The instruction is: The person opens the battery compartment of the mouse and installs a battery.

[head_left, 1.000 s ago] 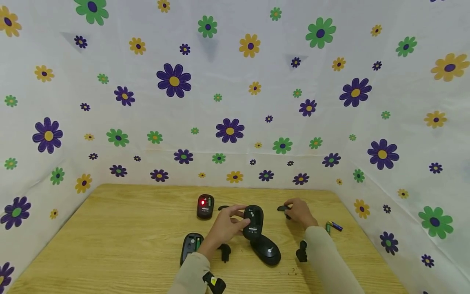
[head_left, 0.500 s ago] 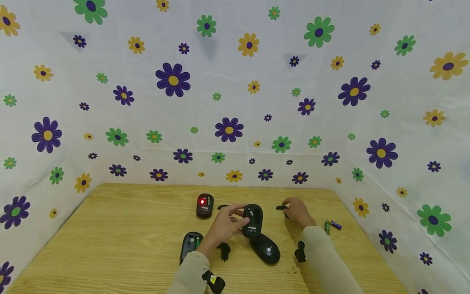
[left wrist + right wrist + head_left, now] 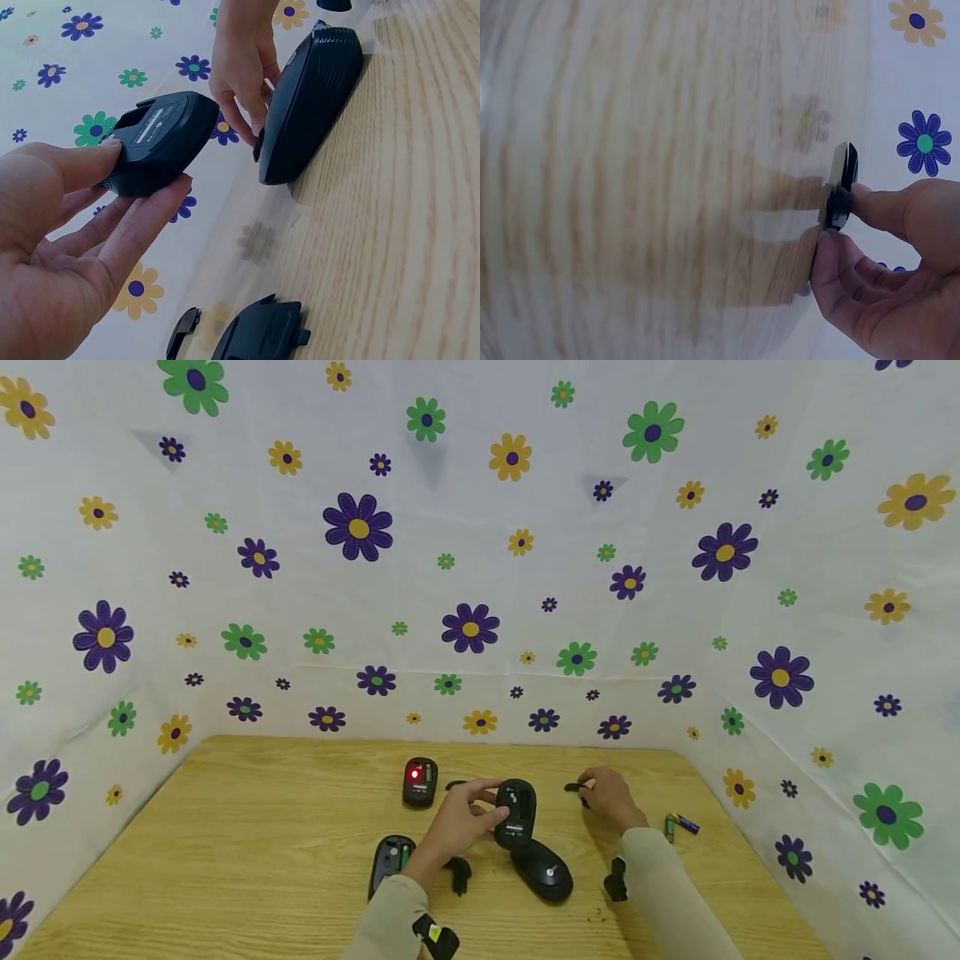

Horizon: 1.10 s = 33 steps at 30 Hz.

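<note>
My left hand [image 3: 459, 822] grips a black computer mouse [image 3: 516, 833] above the table, thumb on its underside. That underside faces the head camera, with its battery bay uncovered; no battery shows in it. At the right, my right hand [image 3: 611, 800] pinches a small black battery cover [image 3: 843, 196] by its edge, low at the table surface. Between the hands, another black mouse [image 3: 546, 874] lies right side up. Two more mice lie upside down: one [image 3: 420, 795] glows red, the other [image 3: 385, 864] is partly hidden by the left sleeve. Batteries sit in both bays.
A green battery [image 3: 670, 828] and a blue one [image 3: 687, 825] lie right of the right forearm. Loose black covers lie behind the left hand [image 3: 454, 785] and near the left wrist [image 3: 460, 877]. A flowered cloth [image 3: 480, 693] stands along the table's back and sides.
The head view has shifted slightly. Both hands stay almost in place, still holding the mouse and the battery cover.
</note>
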### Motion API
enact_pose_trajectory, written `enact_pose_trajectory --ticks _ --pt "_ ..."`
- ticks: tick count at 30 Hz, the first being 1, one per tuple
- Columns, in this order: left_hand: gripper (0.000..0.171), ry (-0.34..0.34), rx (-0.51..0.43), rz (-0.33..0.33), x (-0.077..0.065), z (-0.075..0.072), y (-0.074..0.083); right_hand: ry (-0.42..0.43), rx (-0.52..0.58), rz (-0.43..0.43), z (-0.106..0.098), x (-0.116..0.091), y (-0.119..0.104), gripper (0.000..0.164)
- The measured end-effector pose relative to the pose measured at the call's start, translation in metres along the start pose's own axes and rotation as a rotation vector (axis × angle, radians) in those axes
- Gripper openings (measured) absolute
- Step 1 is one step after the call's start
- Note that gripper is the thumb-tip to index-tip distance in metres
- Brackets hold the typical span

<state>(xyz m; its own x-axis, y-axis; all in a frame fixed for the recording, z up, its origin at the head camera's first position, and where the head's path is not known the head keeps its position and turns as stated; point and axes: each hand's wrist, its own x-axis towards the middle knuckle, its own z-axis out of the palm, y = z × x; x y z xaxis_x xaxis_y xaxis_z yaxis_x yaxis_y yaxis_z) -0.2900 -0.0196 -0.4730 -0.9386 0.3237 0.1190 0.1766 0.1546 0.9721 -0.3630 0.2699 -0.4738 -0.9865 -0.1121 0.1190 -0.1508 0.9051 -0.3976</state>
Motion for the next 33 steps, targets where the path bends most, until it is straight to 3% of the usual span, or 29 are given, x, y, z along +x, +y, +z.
enact_pose_trajectory --ticks 4,19,33 --pt "0.048 0.004 0.005 -0.009 -0.001 0.0 -0.001 0.001 0.026 -0.009 0.0 -0.003 0.001 0.021" --pt "0.047 0.009 0.009 -0.014 -0.001 -0.001 -0.001 -0.008 0.102 0.086 -0.014 -0.017 0.003 0.027" --pt "0.046 0.01 0.012 -0.016 0.0 -0.001 0.0 0.002 0.064 0.018 -0.036 -0.032 0.001 0.028"
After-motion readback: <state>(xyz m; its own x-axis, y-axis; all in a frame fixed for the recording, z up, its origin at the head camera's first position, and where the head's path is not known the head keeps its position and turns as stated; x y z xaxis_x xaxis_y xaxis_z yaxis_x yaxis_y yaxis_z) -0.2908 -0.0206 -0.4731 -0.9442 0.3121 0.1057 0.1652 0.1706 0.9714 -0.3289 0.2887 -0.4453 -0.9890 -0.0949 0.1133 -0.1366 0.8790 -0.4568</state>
